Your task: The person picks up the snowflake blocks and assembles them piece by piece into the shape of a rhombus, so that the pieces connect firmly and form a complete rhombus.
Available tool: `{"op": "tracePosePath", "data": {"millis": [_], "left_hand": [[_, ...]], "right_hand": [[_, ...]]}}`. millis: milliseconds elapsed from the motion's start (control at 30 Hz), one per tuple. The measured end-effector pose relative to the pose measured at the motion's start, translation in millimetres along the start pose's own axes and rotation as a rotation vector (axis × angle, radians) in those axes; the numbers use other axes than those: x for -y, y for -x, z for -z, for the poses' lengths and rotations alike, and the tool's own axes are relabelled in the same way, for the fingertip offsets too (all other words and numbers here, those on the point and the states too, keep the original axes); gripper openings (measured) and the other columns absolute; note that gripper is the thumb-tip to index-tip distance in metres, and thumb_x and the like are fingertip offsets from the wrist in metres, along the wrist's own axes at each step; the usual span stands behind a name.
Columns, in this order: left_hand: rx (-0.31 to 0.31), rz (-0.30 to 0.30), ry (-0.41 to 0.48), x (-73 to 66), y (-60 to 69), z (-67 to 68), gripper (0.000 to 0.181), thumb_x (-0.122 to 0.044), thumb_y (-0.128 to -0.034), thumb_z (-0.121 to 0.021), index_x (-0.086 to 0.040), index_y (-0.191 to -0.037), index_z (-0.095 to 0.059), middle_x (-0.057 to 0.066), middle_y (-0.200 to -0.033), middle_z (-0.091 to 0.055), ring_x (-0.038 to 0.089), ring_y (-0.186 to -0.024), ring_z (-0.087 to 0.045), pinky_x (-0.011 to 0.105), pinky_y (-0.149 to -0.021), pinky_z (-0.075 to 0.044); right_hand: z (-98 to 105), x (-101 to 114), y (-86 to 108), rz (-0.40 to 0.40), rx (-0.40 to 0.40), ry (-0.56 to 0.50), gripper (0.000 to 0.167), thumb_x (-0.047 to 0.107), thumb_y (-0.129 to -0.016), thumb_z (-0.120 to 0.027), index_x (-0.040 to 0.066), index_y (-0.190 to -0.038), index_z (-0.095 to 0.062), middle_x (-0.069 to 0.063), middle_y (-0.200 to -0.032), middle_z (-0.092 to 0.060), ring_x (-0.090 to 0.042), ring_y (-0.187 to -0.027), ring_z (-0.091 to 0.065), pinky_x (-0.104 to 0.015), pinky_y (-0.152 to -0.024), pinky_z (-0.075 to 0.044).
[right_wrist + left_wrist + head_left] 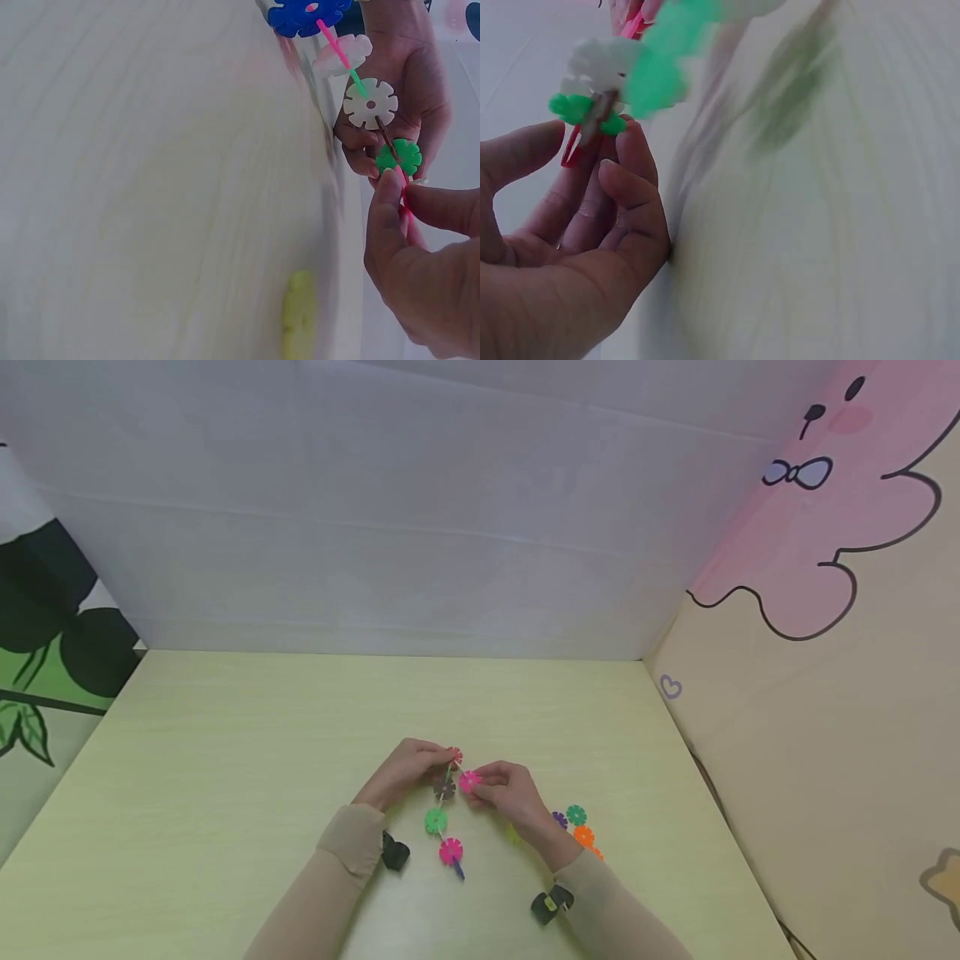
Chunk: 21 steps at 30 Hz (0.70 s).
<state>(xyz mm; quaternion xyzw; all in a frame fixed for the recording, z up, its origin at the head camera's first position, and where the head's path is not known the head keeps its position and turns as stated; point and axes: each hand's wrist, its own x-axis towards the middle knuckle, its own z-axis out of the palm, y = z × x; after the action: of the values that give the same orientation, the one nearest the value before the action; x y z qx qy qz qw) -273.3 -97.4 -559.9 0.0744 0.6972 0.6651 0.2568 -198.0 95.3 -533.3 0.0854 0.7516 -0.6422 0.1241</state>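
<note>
My left hand (405,770) pinches a red notched disc (455,756) at the top of a chain of discs and thin sticks. A pink disc (469,782), joined by a short stick, is between the thumb and fingers of my right hand (513,797). Below hang a dark disc (445,789), a green disc (436,821) and another pink disc (451,851) with a blue stick (459,870). In the right wrist view, a pink piece (403,184) is at my right fingertips, beside a green disc (405,157); colours differ between views.
Loose discs lie right of my right wrist: a teal one (576,814), a purple one (559,819), an orange one (583,836) and a yellow piece (513,834), partly hidden. A grey wall (390,568) stands behind the pale table (225,760); a printed wall (825,735) is at right.
</note>
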Motion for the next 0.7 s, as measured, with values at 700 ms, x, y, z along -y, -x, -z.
{"op": "tracePosePath", "data": {"millis": [700], "left_hand": [[0.235, 0.119, -0.224, -20.2, -1.6, 20.4, 0.018, -0.023, -0.0799, -0.075, -0.006, -0.087, -0.077, 0.002, -0.069, -0.064, 0.012, -0.055, -0.043, 0.025, -0.054, -0.038]], "right_hand": [[-10.5, 3.3, -13.0, 0.02, 0.092, 0.044, 0.019, 0.005, -0.089, -0.066, -0.005, -0.106, -0.066, -0.015, -0.091, -0.069, -0.032, -0.084, -0.067, -0.04, -0.075, -0.053]]}}
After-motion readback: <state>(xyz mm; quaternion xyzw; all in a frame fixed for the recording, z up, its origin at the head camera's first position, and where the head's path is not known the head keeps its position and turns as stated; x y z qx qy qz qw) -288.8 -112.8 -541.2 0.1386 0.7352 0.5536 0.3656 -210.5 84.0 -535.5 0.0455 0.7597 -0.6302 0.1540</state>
